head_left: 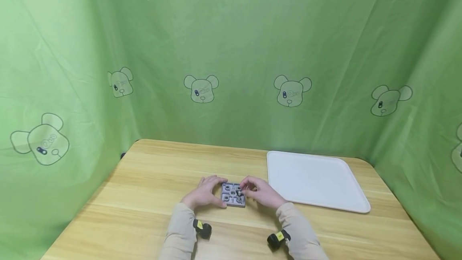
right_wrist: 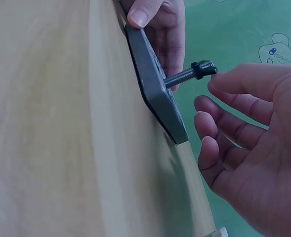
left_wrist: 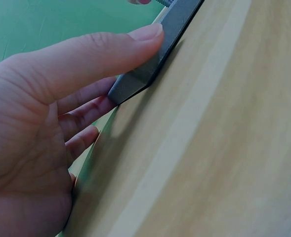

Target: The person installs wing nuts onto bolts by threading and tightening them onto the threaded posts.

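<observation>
A square grey plate (head_left: 232, 204) with recessed rings on top lies on the table. My left hand (head_left: 205, 193) grips it along the left side, thumb on the near edge and fingers at the far edge. From the plate's right part rises a threaded bolt (right_wrist: 180, 77), with a small black wing nut (right_wrist: 203, 69) near its top. My right hand (head_left: 262, 193) is at the nut, thumb and index tips close together beside one wing. Whether they touch it I cannot tell. The other right fingers (right_wrist: 209, 126) are loosely curled and hold nothing.
A white tray (head_left: 314, 179) lies on the wooden table (head_left: 144, 196) to the right, beyond my right hand. Green curtains (head_left: 238, 51) with bear-head prints hang around the table. A black wrist camera (head_left: 276, 240) is strapped to each sleeve.
</observation>
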### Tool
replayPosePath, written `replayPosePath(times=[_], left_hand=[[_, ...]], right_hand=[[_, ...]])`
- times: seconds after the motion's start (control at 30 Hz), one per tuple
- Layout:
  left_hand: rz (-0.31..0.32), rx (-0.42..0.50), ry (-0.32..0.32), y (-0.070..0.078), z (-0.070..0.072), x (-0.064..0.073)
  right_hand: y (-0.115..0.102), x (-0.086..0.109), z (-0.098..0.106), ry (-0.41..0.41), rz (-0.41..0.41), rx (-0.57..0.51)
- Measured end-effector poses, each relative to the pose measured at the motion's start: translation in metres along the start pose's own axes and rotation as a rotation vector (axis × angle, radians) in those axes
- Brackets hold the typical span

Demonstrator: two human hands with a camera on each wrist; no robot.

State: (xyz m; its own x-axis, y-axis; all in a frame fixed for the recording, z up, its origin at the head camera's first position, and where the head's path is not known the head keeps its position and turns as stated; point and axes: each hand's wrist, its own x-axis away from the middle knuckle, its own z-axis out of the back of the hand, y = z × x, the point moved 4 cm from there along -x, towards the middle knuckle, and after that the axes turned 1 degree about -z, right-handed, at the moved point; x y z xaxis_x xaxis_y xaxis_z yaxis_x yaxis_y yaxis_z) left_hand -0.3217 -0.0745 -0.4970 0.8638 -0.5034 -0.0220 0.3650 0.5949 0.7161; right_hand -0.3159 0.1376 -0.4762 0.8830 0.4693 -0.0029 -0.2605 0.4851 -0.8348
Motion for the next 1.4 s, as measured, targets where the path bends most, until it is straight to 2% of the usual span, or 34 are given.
replayPosePath(times=[0.63, 1.07, 1.27, 1.4], left_hand=[[-0.007, 0.013, 0.005, 0.004, 0.003, 0.0], [0.015, 0.006, -0.006, 0.002, 0.001, 0.002], [0.007, 0.002, 0.001, 0.001, 0.0, 0.0], [0.003, 0.003, 0.005, 0.0, 0.0, 0.0]], right_hand=[[-0.001, -0.004, -0.007, -0.002, 0.062, 0.093], [-0.002, -0.003, -0.012, 0.039, 0.045, 0.104], [0.003, -0.002, -0.01, 0.012, -0.004, 0.049], [0.003, 0.0, -0.007, -0.009, -0.045, -0.077]])
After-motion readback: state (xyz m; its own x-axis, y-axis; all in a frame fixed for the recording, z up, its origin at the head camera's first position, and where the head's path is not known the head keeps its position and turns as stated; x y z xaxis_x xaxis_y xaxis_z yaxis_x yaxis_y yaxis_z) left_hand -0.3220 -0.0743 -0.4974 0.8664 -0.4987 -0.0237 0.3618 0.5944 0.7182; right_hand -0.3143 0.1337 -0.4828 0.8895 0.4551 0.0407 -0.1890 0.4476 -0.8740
